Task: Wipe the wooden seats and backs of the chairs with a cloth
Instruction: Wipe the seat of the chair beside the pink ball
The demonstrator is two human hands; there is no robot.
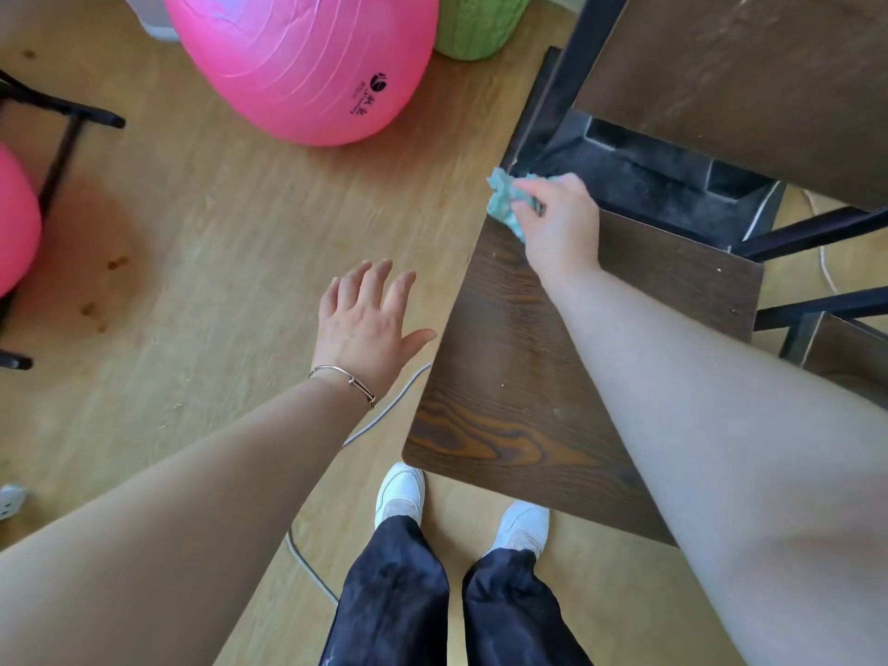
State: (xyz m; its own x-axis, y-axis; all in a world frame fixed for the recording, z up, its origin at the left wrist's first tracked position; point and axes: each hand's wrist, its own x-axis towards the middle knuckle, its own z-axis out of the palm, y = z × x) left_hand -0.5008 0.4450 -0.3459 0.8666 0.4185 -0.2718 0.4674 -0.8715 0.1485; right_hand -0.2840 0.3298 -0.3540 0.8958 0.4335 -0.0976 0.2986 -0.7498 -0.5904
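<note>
Small teal cloth (500, 204), crumpled into a wad, at the far-left corner of a dark wooden chair seat (504, 377), where the seat meets the black metal frame (574, 55). The right hand (560, 225) grips it: fingers curled round the bunch, knuckles up, pressing it to the wood; some cloth sticks out past the fingertips.

Handling, as a judgement: cloth looks soft, light & floppy, so it is best kept bunched under the palm w/ fingers on top, not held by an edge. The seat looks stiff, flat & smooth w/ a strong grain, so the cloth should glide. The corner by the frame likely needs fingertip pressure. Pale specks show on the seat, esp. near the right edge.

The wooden chair back (769, 79), a dull dark panel, rises beyond the seat at top right; no hand is on it.

The left hand (365, 324) is empty, fingers spread & relaxed, hovering over the floor (192, 242) just beside the seat's left edge, not touching it. Thin bracelet (343, 377) on that wrist.

Around: a grey cable (384, 411) on the pale wood floor, white shoes (401, 490) at the seat's near edge, a big pink exercise ball (298, 55) & a green knitted pouf (475, 21) farther off.
</note>
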